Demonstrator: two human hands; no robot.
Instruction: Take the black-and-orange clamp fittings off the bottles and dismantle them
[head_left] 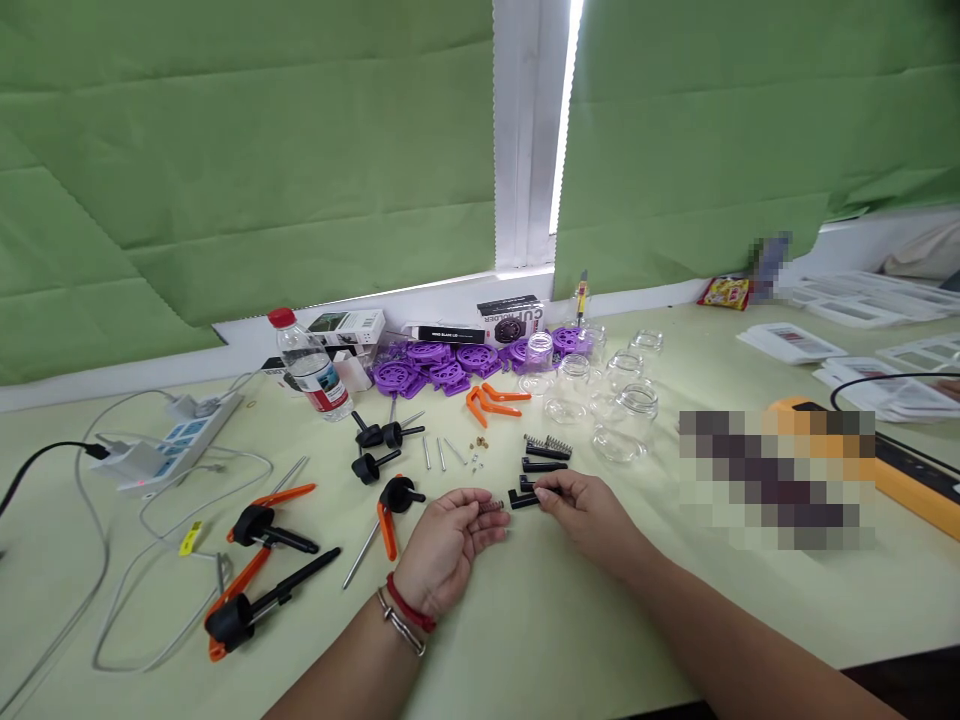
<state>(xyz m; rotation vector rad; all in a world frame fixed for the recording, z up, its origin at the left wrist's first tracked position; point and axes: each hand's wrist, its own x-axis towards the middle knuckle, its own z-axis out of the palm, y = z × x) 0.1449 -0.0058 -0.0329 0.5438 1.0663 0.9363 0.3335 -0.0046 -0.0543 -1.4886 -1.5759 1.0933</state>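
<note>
In the head view, your left hand (442,550) pinches a spring (491,506) with fingers nearly together, and your right hand's (592,515) fingers close on a black piece (523,499) just beside it on the pale tabletop (555,630). At left, two levered assemblies (232,620) look largely joined, while loose orange levers (499,402) and metal rods (441,454) suggest plenty remains; green sheeting (300,150) covers the wall behind

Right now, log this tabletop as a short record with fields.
Left hand: pinches a small spring
Right hand: holds a black part near one end
Farther back: orange levers, purple parts, clear jars
Left side: red-capped bottle, power strip with plugs in it
</note>
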